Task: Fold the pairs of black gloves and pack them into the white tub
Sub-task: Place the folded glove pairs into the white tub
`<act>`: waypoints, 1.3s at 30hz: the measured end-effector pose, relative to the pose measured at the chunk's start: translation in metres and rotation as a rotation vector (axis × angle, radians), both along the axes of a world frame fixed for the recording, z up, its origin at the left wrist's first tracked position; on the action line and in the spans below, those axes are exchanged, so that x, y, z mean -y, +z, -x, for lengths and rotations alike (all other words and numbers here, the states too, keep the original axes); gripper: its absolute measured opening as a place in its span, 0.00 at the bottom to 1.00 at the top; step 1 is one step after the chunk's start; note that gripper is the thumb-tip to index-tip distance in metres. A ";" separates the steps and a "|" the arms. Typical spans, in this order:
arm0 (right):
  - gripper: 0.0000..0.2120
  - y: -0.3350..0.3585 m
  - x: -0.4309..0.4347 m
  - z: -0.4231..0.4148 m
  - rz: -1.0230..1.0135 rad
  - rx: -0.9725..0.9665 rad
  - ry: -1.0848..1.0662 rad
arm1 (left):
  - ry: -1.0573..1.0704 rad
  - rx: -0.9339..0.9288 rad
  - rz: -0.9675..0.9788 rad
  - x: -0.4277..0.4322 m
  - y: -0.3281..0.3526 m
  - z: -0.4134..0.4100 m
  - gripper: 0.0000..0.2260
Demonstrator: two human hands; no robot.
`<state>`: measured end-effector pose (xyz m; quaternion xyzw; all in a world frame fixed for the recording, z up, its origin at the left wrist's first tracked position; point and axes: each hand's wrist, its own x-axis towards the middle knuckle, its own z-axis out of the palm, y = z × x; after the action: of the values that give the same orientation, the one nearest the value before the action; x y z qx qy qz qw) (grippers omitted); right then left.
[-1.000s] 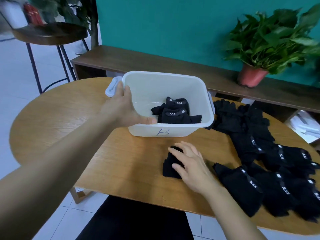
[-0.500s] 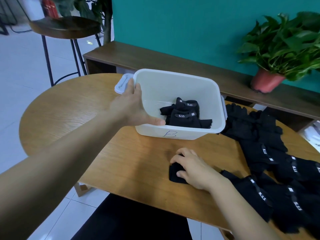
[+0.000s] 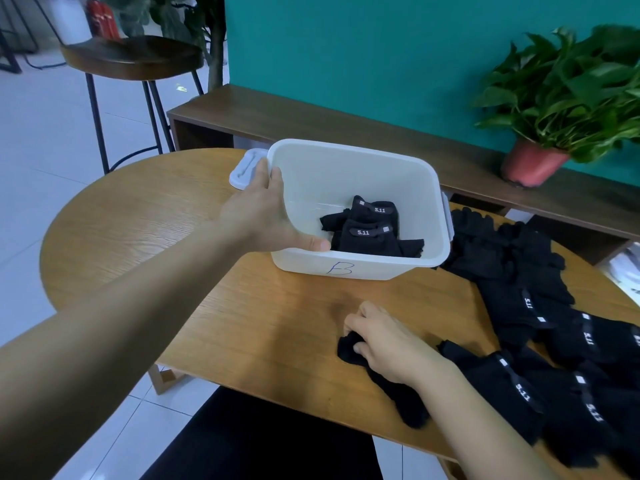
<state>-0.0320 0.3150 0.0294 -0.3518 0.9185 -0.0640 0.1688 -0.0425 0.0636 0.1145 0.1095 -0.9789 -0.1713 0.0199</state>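
A white tub (image 3: pixel 356 270) marked "B" stands on the round wooden table (image 3: pixel 145 237). Folded black gloves (image 3: pixel 372 232) with "5.11" labels lie in its right half. My left hand (image 3: pixel 263 216) grips the tub's left front corner, thumb inside the rim. In front of the tub my right hand (image 3: pixel 384 344) curls its fingers round a black glove pair (image 3: pixel 349 351) lying on the table; part of it trails under my wrist. Several loose black gloves (image 3: pixel 526 306) are spread along the table's right side.
A dark wooden bench (image 3: pixel 311 116) runs behind the table with a potted plant (image 3: pixel 561 98) on it. A bar stool (image 3: pixel 131 60) stands at the back left. The tub's grey handle (image 3: pixel 244 169) sticks out at its left end.
My right hand went from lying flat on the glove pair to bunching it in curled fingers. The left hand kept its grip on the tub. The view shifted left.
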 end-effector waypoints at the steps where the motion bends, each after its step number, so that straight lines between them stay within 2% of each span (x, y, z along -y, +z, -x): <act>1: 0.11 0.001 0.000 0.000 0.007 0.002 0.004 | 0.000 -0.002 -0.001 0.000 0.000 0.000 0.68; 8: 0.06 0.017 -0.013 -0.002 0.079 0.053 -0.006 | -0.015 -0.009 0.006 0.001 0.000 0.000 0.67; 13: 0.08 0.076 -0.017 -0.016 0.180 0.005 0.054 | -0.033 0.008 -0.014 0.001 0.002 0.000 0.66; 17: 0.06 0.146 -0.008 -0.004 0.284 -0.111 0.111 | -0.049 0.041 -0.024 0.002 0.006 0.000 0.70; 21: 0.08 0.180 0.016 0.045 0.205 -0.322 0.126 | -0.068 0.052 -0.032 0.005 0.007 0.004 0.70; 27: 0.10 0.158 0.047 0.110 0.003 -0.523 0.233 | -0.116 0.027 -0.043 0.014 0.006 0.012 0.66; 30: 0.10 0.130 0.052 0.140 -0.095 -0.579 0.273 | -0.147 0.023 -0.035 0.019 0.003 0.016 0.67; 39: 0.14 0.075 0.060 0.192 -0.103 -0.592 0.395 | -0.162 0.073 0.000 0.025 0.001 0.022 0.71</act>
<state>-0.2240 0.2546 0.1039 -0.5171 0.8438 0.1208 -0.0779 -0.0649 0.0388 0.1152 0.0360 -0.9846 -0.1684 -0.0296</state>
